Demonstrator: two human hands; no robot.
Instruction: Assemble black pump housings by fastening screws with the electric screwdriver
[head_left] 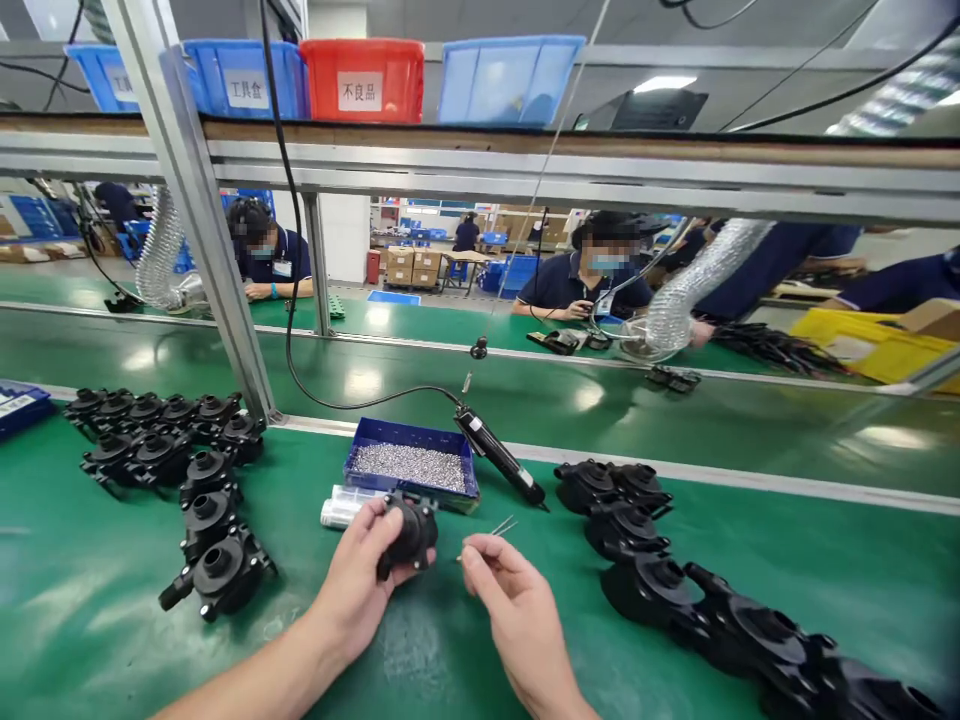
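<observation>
My left hand (360,575) is closed around a black pump housing (411,532), a round plastic part with small bright spots at its rim. To its right, my right hand (514,610) pinches a thin metal tool with two slender prongs, which looks like tweezers (505,526). A small gap separates this hand from the housing. Just beyond the left hand sits a blue tray (358,468) full of small silver screws (409,465). A clear plastic tube-shaped thing (346,505) lies in front of the tray. A black electric screwdriver (499,455) hangs on a cord, slanting beside the tray.
Rows of similar black housings stand on the green bench at left (217,570) and right (660,590). A metal post (199,220) rises at left. Blue bins (510,80) and a red bin (361,80) line the shelf above. Co-workers sit across the bench.
</observation>
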